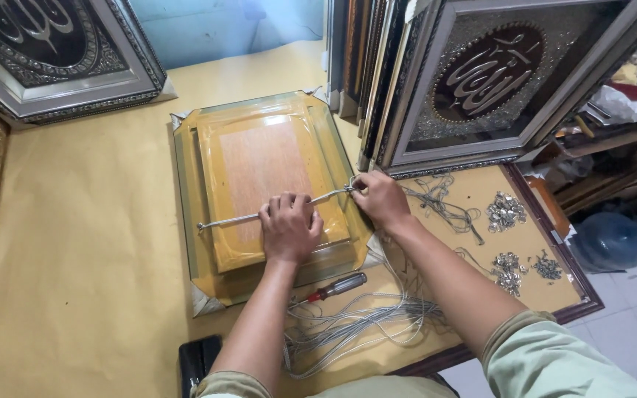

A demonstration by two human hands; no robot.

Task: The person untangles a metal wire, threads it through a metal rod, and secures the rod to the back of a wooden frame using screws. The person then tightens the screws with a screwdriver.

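Note:
A picture frame (208, 147) lies face down on the tan table, its wooden back panel (263, 166) up and its corners wrapped. A grey hanging cord (226, 221) stretches across the back from a fixing at the left edge to the right edge. My left hand (289, 225) is closed on the cord near the middle. At the frame's right edge my right hand (380, 199) pinches the cord's end where it is tied.
A red-handled screwdriver (337, 286) and a loose pile of grey cord (355, 328) lie near the table's front edge. Piles of small metal hangers (505, 211) sit at right. Ornate framed pieces (481, 81) lean at the back right and back left (53, 51). A black object (199, 361) sits at front.

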